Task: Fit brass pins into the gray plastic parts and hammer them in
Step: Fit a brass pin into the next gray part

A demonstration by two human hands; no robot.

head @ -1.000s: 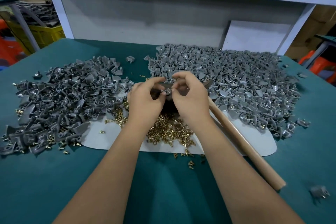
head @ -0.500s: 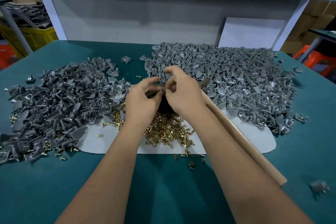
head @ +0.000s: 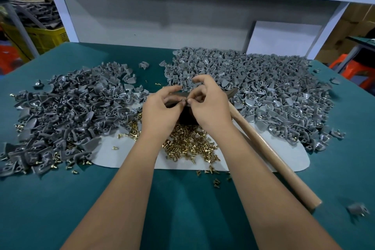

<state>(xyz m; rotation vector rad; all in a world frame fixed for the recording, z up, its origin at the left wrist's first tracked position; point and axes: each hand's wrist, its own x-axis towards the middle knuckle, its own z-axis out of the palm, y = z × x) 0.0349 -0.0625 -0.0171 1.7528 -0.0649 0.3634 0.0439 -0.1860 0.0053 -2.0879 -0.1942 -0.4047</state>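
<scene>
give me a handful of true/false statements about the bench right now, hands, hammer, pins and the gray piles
1. Both hands meet over the middle of the bench, left hand and right hand pinching something small between their fingertips. True.
2. The right hand grips the hammer handle. False: the handle lies free on the table beside the right forearm.
3. Loose brass pins lie on the pale mat just below the hands. True.
4. The gray parts sit in one single heap. False: there is a left pile and a right pile, with bare green table between them at the far side.
5. A lone gray part lies near the right front edge. True.
</scene>
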